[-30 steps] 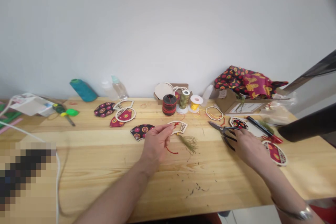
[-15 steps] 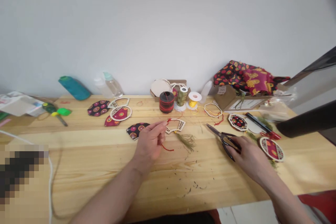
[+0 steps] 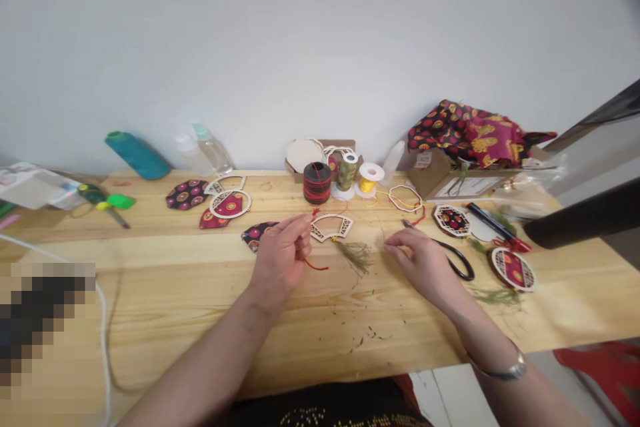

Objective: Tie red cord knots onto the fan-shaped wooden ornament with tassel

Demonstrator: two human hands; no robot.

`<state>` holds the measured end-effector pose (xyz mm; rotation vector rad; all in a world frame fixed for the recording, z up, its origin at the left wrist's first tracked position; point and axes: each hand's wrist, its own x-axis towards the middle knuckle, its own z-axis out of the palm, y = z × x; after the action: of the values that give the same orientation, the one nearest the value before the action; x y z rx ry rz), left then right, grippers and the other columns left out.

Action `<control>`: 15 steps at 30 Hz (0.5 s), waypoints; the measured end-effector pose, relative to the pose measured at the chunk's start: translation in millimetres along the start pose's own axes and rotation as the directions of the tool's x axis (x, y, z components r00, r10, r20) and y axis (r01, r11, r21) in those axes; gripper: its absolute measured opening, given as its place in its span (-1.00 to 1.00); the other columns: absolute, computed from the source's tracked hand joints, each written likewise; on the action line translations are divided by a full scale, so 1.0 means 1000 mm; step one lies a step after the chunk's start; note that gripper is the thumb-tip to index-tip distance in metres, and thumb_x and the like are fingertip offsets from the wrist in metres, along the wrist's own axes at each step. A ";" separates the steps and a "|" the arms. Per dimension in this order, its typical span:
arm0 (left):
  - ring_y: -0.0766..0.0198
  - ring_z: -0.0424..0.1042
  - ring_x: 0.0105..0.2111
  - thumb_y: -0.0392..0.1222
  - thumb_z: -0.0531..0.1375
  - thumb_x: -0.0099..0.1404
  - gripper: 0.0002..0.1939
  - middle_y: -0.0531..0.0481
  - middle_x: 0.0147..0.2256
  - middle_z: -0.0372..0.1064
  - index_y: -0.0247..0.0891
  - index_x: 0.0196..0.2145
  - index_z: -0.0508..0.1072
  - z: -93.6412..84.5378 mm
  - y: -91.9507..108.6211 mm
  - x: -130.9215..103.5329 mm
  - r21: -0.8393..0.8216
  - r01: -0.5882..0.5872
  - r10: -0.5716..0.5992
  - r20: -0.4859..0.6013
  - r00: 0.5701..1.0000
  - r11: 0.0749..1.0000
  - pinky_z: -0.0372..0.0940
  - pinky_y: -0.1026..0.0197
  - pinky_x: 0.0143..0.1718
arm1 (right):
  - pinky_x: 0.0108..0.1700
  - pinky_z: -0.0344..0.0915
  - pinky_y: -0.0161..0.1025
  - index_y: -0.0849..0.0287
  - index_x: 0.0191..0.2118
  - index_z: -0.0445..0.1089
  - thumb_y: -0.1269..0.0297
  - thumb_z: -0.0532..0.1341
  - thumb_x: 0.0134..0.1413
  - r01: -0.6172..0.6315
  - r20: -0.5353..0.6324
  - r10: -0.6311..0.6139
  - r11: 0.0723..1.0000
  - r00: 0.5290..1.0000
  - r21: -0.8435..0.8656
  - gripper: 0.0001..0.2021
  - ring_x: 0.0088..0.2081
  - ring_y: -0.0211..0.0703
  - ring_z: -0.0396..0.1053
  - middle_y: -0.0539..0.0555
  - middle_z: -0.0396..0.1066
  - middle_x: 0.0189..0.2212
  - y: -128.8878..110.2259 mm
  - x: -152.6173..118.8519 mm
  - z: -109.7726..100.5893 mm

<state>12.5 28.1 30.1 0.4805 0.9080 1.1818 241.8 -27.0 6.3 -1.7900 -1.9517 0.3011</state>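
Note:
My left hand (image 3: pixel 283 250) is closed in a pinch at the left end of a fan-shaped wooden frame (image 3: pixel 345 228). Red cord (image 3: pixel 317 267) is caught in its fingers; a knotted bit shows above them and a loose tail below. From the frame's lower edge hangs an olive-green thread tassel (image 3: pixel 356 257) with a yellow tie. My right hand (image 3: pixel 423 263) is over the black-handled scissors (image 3: pixel 463 263), hiding their middle. Its fingers are loosely bent and apart, with nothing visible in them. A dark patterned fabric piece (image 3: pixel 254 236) lies partly behind my left hand.
Thread spools, among them a red-and-black one (image 3: pixel 317 183), stand along the wall. Finished octagonal (image 3: pixel 453 221) and round ornaments (image 3: pixel 513 269) lie right, near a marker (image 3: pixel 493 221) and a fabric-filled cardboard box (image 3: pixel 430 177). A screwdriver (image 3: pixel 117 215) and white cable (image 3: pixel 103 320) are left.
My right hand has let go of the scissors and moved left, leaving them on the table. My left hand keeps its pinch on the red cord. The view has shifted slightly.

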 end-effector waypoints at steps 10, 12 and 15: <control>0.59 -0.08 -0.72 -0.29 0.38 -0.11 -0.77 0.23 -0.71 0.02 -0.38 -0.61 0.37 0.002 0.009 -0.013 -0.071 -0.008 0.007 -0.013 1.000 0.997 -0.18 0.45 -0.74 | -0.10 0.21 -0.19 0.20 -0.23 0.51 0.45 0.17 0.08 0.127 0.099 -0.126 0.992 0.987 -0.006 -0.81 -0.17 -0.07 0.33 0.18 0.47 -0.25 -0.042 0.077 0.034; 0.59 -0.09 -0.72 -0.28 0.38 -0.11 -0.78 0.24 -0.71 0.02 -0.39 -0.59 0.39 -0.002 0.010 -0.012 -0.074 -0.004 0.003 -0.020 1.000 0.997 -0.19 0.45 -0.74 | -0.10 0.19 -0.18 0.20 -0.21 0.51 0.42 0.18 0.09 0.153 0.142 -0.147 0.988 0.979 -0.032 -0.82 -0.19 -0.07 0.31 0.19 0.46 -0.25 -0.045 0.084 0.039; 0.59 -0.06 -0.72 -0.27 0.39 -0.13 -0.77 0.22 -0.70 0.06 -0.38 -0.59 0.38 -0.009 0.009 -0.011 -0.076 -0.005 0.002 -0.038 0.999 0.997 -0.17 0.46 -0.74 | -0.13 0.18 -0.18 0.21 -0.26 0.51 0.41 0.17 0.08 0.164 0.172 -0.161 0.986 0.972 -0.005 -0.84 -0.23 -0.09 0.28 0.18 0.44 -0.30 -0.046 0.090 0.048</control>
<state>-0.8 19.7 35.1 0.4001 0.8917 1.2277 175.5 62.4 3.2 -1.6499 -2.2124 0.3927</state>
